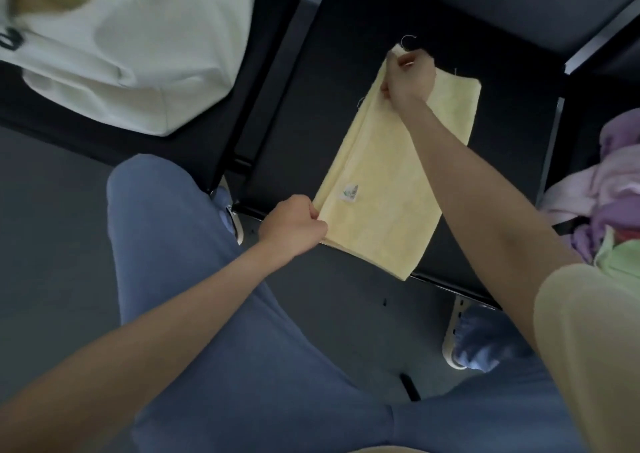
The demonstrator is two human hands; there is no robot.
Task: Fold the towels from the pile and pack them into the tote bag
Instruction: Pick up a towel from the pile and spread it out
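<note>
A pale yellow towel [388, 189], folded lengthwise with a small label showing, lies on a black seat [512, 113] in front of me. My left hand [294, 225] pinches its near left corner. My right hand [408, 76] grips the far left corner, where loose threads stick out. The white tote bag [138, 61] sits on the seat to the left, a yellow cloth visible at its mouth. The pile of towels [609, 189], purple, pink and green, lies on the seat at the right edge.
Black seats stand in a row with metal dividers [277, 82] between them. My legs in blue trousers [214, 314] and a shoe [464, 338] are on the dark grey floor [52, 227] below the seat's front edge.
</note>
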